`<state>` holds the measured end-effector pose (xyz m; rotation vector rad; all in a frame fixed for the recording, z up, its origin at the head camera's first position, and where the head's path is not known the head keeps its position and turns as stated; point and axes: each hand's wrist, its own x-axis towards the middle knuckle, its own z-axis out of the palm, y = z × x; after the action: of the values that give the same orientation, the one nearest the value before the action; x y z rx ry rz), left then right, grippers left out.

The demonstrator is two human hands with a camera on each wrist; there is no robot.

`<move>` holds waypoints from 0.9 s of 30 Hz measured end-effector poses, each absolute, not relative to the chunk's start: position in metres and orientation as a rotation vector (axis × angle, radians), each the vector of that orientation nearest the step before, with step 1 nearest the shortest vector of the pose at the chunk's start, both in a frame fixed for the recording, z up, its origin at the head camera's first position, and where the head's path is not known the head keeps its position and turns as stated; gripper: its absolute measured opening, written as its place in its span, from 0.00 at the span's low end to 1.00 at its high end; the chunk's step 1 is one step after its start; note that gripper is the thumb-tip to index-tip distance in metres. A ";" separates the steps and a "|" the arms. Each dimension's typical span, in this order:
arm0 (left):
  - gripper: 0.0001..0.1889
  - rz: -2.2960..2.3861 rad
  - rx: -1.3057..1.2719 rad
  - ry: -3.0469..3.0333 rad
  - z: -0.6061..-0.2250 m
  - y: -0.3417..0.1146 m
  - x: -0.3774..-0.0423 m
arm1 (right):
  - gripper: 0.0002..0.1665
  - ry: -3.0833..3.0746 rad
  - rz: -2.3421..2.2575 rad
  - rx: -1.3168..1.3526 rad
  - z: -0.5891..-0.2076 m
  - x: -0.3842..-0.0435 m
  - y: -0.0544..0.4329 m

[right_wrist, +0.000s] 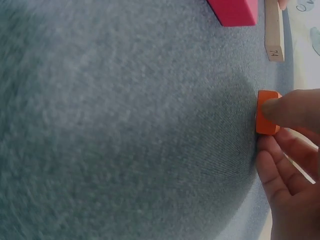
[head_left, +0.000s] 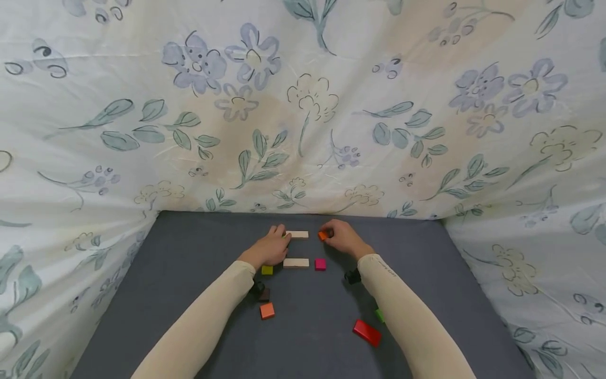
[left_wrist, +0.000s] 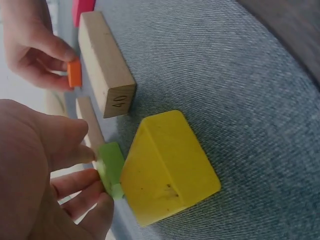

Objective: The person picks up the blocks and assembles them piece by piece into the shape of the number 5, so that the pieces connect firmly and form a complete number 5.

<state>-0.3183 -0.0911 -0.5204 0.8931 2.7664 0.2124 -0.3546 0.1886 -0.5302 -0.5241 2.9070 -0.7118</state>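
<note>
My right hand (head_left: 346,238) pinches a small orange block (right_wrist: 267,112) between thumb and fingers, low over the grey cloth. It is to the right of the far wooden block (head_left: 297,234), a pale flat stick. My left hand (head_left: 271,247) is at that stick's left end, with its fingers around a light green block (left_wrist: 111,169). In the head view the left hand nearly hides the green block. A second wooden block (head_left: 296,263), marked 40 on its end, lies parallel and nearer. Beside its left end is a yellow block (left_wrist: 172,167); a pink block (head_left: 320,264) lies off its right end.
Nearer on the grey cloth (head_left: 307,342) lie a coral block (head_left: 267,310), a dark brown block (head_left: 264,295) and a red block (head_left: 366,332). A bright green block (head_left: 380,315) is partly under the right sleeve. Flowered fabric (head_left: 307,131) walls the back and sides.
</note>
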 end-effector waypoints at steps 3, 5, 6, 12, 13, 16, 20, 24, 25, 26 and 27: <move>0.28 0.231 0.890 2.766 -0.520 -0.090 -0.321 | 0.21 2.903 -0.725 -0.512 -0.531 -0.359 0.189; 0.28 0.226 0.891 2.768 -0.520 -0.090 -0.324 | 0.21 2.902 -0.732 -0.510 -0.530 -0.362 0.188; 0.28 0.220 0.887 2.767 -0.519 -0.090 -0.325 | 0.21 2.899 -0.737 -0.510 -0.530 -0.363 0.188; 0.28 0.218 0.861 2.752 -0.516 -0.088 -0.332 | 0.20 2.886 -0.744 -0.509 -0.530 -0.372 0.187; 0.28 0.226 0.860 2.750 -0.516 -0.088 -0.332 | 0.20 2.887 -0.745 -0.507 -0.530 -0.372 0.187; 0.27 0.227 0.867 2.753 -0.517 -0.088 -0.332 | 0.20 2.883 -0.759 -0.504 -0.531 -0.373 0.186; 0.27 0.221 0.872 2.762 -0.518 -0.089 -0.332 | 0.20 2.886 -0.762 -0.526 -0.531 -0.374 0.182; 0.26 0.231 0.860 2.769 -0.517 -0.089 -0.332 | 0.20 2.895 -0.758 -0.546 -0.531 -0.375 0.177; 0.26 0.234 0.854 2.771 -0.518 -0.089 -0.332 | 0.20 2.893 -0.758 -0.549 -0.531 -0.375 0.176; 0.26 0.230 0.850 2.773 -0.518 -0.088 -0.331 | 0.19 2.892 -0.757 -0.547 -0.531 -0.375 0.175; 0.25 0.228 0.846 2.773 -0.518 -0.088 -0.331 | 0.19 2.891 -0.757 -0.546 -0.531 -0.374 0.174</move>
<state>-0.3311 -0.0883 -0.5180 0.8462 2.7733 0.2279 -0.3744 0.1741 -0.5313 -0.5459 2.8909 -0.7575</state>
